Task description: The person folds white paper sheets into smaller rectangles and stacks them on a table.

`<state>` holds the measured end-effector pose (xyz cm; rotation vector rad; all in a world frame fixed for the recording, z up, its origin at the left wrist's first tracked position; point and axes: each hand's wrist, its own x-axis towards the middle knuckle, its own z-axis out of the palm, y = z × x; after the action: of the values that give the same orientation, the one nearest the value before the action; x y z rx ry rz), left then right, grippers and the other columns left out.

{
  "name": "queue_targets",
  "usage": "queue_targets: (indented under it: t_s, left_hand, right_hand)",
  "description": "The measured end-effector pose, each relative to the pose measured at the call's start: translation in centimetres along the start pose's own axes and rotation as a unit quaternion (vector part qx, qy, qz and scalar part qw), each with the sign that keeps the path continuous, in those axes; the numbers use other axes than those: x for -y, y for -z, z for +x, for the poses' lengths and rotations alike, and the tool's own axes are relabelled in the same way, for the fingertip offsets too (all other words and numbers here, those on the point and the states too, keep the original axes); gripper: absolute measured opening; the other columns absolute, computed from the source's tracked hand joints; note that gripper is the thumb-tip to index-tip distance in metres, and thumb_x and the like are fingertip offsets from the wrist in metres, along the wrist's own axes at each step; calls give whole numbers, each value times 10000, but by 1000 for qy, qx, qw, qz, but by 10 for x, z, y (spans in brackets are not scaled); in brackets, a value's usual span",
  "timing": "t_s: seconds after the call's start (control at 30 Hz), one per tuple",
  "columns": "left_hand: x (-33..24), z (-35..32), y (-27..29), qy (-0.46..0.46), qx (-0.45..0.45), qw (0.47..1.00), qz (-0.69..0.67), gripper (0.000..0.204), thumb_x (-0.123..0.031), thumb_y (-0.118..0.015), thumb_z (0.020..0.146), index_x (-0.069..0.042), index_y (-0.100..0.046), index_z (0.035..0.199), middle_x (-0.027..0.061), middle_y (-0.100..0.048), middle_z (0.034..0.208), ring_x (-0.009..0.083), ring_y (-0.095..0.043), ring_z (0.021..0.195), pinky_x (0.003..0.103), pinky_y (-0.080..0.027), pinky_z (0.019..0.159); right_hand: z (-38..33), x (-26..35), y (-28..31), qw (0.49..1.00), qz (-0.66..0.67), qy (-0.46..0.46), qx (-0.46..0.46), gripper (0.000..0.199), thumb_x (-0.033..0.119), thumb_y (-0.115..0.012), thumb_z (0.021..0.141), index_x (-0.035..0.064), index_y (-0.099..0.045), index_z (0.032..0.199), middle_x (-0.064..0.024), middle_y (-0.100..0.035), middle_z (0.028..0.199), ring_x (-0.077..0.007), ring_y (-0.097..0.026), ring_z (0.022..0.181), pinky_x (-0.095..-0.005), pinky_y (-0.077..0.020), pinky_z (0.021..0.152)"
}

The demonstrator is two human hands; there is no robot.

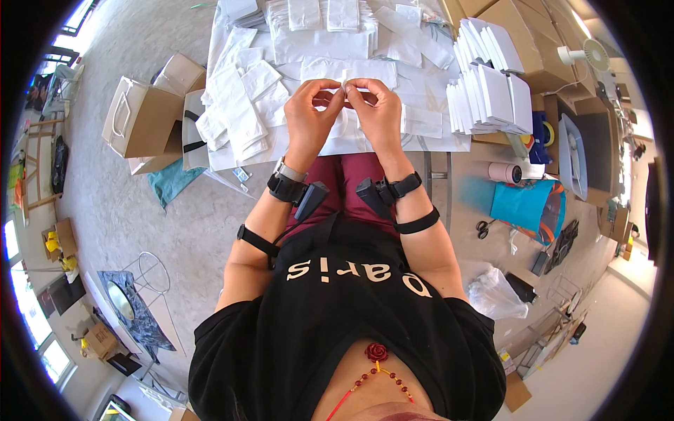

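My left hand (pixel 311 109) and my right hand (pixel 377 112) meet fingertip to fingertip over the near part of a white-covered table (pixel 309 142). Both are closed in a pinch on a narrow white strip (pixel 345 74), whose end pokes up between the fingertips. What the strip belongs to is mostly hidden by the fingers. Just beyond my hands lies a flat white piece (pixel 372 72). Loose white flat pieces (pixel 235 105) are heaped left of my left hand. Another white piece (pixel 423 124) lies beside my right hand.
White stacks (pixel 484 98) stand at the table's right side. Flat white packs (pixel 323 42) cover its far side. Cardboard boxes (pixel 144 112) stand left on the floor. Right are a pink tumbler (pixel 500 172), a blue bag (pixel 519 207), scissors (pixel 483 228) and a small fan (pixel 593 55).
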<state>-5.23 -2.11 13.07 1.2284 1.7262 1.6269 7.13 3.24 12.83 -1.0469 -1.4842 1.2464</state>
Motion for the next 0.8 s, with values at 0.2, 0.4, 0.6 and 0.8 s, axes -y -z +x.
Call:
queue_targets:
  t_s: [0.2,0.4,0.6,0.8]
  left_hand:
    - [-3,1,-4,-30,-12,999,37,108,-47,-773,892,0,-757,989,85,-750,915,142,-732,774,272,-578,726]
    - [-2,3,-6,-63,-23,997,35,81,-26,-774,862,-4,-742,934,92,-737,888,166,-719,720,285,-564,677]
    - [2,5,-5,-94,-23,995,32,91,-1,-775,842,-4,-739,926,90,-738,889,168,-720,718,282,-566,675]
    - [2,4,-2,-75,-32,996,18,119,-9,-780,842,-4,-751,957,87,-742,902,154,-721,729,278,-567,679]
  right_hand:
    - [-2,4,-1,996,-54,62,-24,97,25,-729,928,-31,-740,1006,-112,-741,1012,-203,-766,831,-293,-609,736]
    - [-2,8,1,987,-96,126,-31,100,-9,-740,897,-40,-731,991,-125,-733,998,-216,-759,822,-299,-611,741]
    - [-1,13,3,985,-104,136,-29,92,-25,-732,890,-42,-734,981,-128,-730,991,-213,-754,813,-298,-607,740]
    - [-1,12,7,986,-102,130,-32,88,-38,-726,882,-37,-734,969,-125,-727,969,-204,-749,802,-294,-604,736]
